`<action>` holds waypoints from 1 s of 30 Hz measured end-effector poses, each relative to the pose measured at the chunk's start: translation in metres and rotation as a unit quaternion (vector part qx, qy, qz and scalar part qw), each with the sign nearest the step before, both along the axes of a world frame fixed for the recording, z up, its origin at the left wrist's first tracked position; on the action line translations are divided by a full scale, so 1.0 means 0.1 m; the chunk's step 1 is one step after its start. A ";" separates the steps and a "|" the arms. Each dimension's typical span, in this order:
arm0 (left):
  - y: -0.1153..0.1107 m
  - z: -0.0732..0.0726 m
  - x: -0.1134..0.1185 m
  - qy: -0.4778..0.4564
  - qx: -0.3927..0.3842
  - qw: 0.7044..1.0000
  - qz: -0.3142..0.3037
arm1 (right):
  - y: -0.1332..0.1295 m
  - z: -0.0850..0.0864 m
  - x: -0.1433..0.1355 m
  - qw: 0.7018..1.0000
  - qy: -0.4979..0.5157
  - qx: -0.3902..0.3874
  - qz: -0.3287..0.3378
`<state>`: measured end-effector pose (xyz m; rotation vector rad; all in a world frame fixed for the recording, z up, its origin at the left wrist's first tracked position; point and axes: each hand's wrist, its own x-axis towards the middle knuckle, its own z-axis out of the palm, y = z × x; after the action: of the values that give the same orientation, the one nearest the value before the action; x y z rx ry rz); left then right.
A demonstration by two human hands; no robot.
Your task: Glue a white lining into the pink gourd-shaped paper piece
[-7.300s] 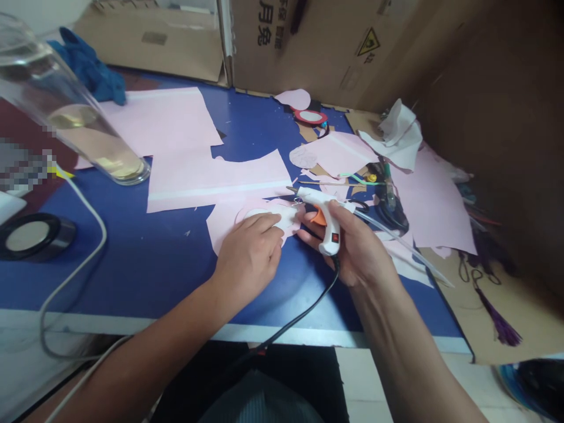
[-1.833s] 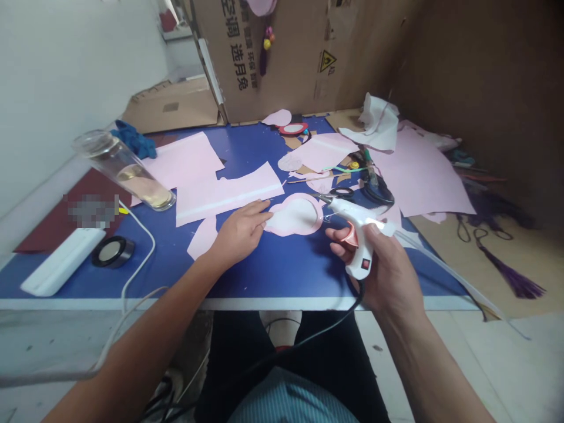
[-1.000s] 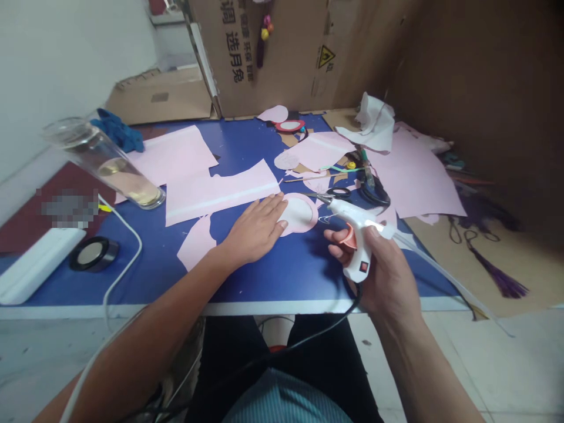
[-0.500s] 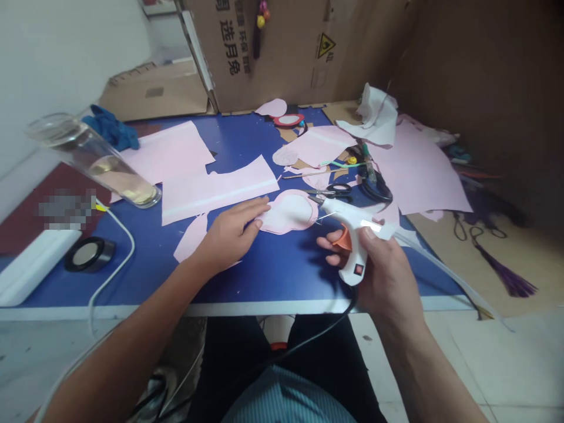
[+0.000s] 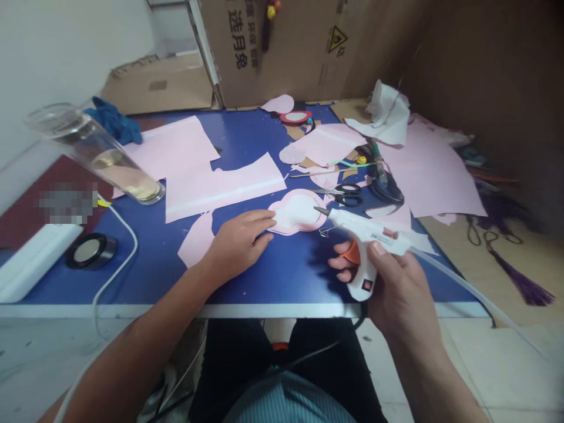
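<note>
over the blue table [image 5: 273, 276], right hand [image 5: 399, 282] clasps glue gun [image 5: 365, 232]

left hand [image 5: 233, 244], palm down, thumb spread, touches pink-rimmed cutout [image 5: 299, 211]

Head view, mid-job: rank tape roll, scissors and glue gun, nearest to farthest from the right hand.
1. Glue gun, gripped in the right hand.
2. Scissors, beyond the glue gun.
3. Tape roll, far left, past the left hand.
</note>
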<state>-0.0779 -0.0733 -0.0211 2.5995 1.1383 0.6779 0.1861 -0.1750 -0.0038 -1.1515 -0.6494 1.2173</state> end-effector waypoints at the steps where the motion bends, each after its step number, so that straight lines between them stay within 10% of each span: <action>1: 0.00 -0.01 0.00 -0.003 0.007 1.000 -0.001 | 0.00 0.00 0.00 1.000 -0.002 -0.001 0.002; 30: -0.01 -0.04 0.09 -0.045 0.012 0.998 0.041 | 0.00 -0.01 -0.01 1.000 -0.023 -0.005 0.007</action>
<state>-0.0692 -0.0748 -0.0252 2.5248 1.2212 0.8217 0.1848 -0.1749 -0.0047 -1.1879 -0.6884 1.2108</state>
